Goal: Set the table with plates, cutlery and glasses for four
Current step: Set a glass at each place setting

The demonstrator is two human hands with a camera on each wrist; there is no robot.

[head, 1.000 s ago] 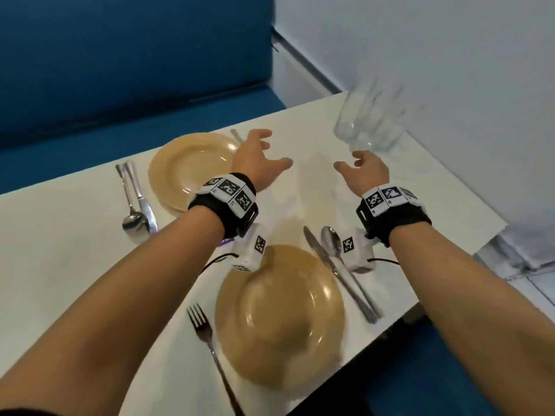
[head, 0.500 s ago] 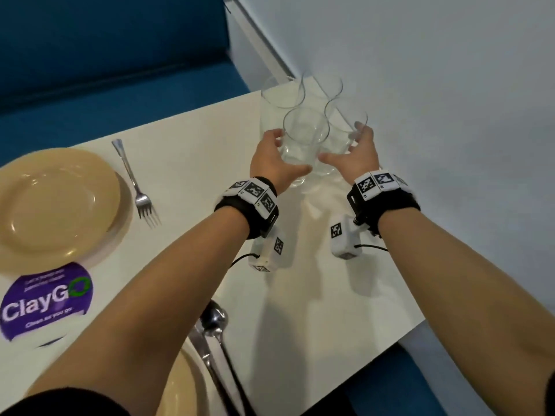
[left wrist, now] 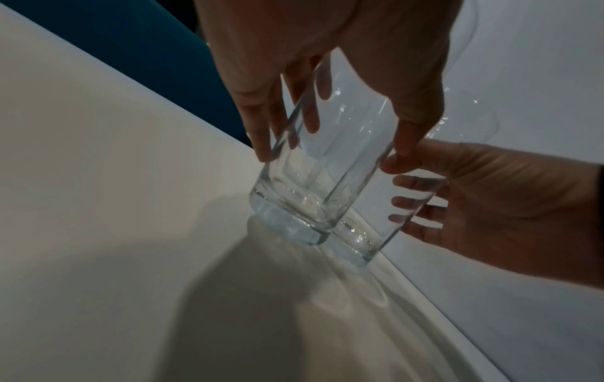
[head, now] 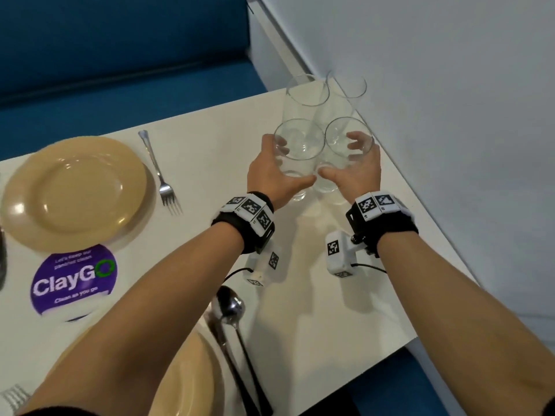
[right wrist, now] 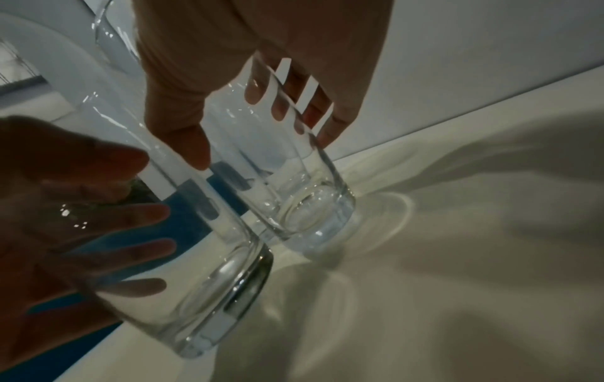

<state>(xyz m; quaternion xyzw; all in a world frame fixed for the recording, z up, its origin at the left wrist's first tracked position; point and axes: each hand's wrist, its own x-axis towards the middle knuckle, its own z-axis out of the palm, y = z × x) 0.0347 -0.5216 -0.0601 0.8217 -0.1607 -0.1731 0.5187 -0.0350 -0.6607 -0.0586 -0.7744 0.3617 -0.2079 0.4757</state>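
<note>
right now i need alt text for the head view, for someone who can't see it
Two hands, left hand and right hand, each grip a clear glass on a white table, two more glasses behind; a tan plate and fork lie left.

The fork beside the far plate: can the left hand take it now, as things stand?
Probably not yet. The left hand grips a glass. The fork lies uncovered on the table, so once the glass is put down, the way looks free.

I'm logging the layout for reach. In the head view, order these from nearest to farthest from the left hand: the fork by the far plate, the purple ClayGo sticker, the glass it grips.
From the left hand:
1. Gripped glass, inside its fingers.
2. Fork, to its left, beside the far plate.
3. ClayGo sticker, farther left and nearer the person.
</note>
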